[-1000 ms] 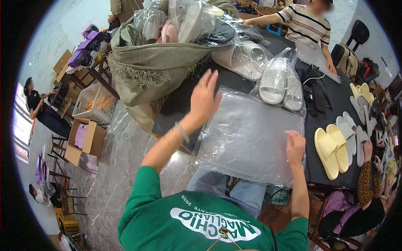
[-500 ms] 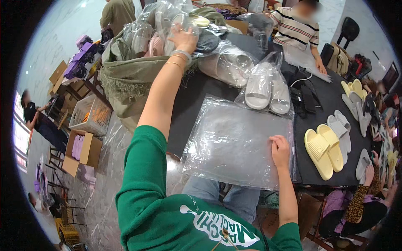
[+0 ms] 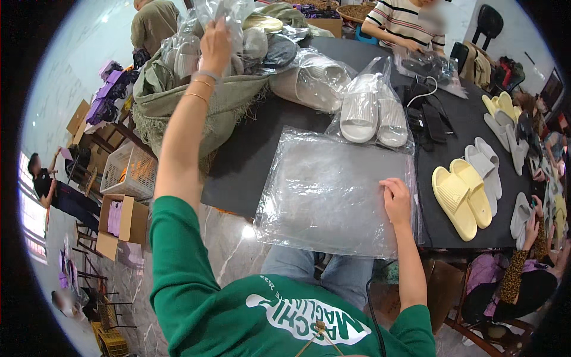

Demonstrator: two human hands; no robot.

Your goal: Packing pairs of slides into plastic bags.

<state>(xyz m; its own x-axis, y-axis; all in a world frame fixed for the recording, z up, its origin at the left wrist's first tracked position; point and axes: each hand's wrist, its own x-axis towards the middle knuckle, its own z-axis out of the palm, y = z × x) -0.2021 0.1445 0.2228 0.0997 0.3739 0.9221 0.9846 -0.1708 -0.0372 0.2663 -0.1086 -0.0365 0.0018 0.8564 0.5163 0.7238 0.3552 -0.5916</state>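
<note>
My left hand (image 3: pixel 215 49) is up at the far left, its fingers closed on a clear plastic bag (image 3: pixel 221 11); the bag's contents are hard to make out. Below and around it, an olive green woven sack (image 3: pixel 172 98) holds several bagged slippers. My right hand (image 3: pixel 395 201) rests on the right part of a stack of flat clear plastic bags (image 3: pixel 327 190), fingers loosely bent and holding nothing. Just beyond the stack lies a bagged pair of white slippers (image 3: pixel 360 113). Another bagged pale pair (image 3: pixel 315 83) sits beside the sack.
Loose yellow slippers (image 3: pixel 455 202) and grey slippers (image 3: pixel 485 166) stand on the black table (image 3: pixel 238 160) to the right. A black device with a white cable (image 3: pixel 431 119) lies behind them. Co-workers sit across and at the right. A white crate (image 3: pixel 128 169) stands at the left.
My left hand has moved up and left, closing from spread fingers on the bagged slippers to a grip on a clear bag. My right hand stays on the stack.
</note>
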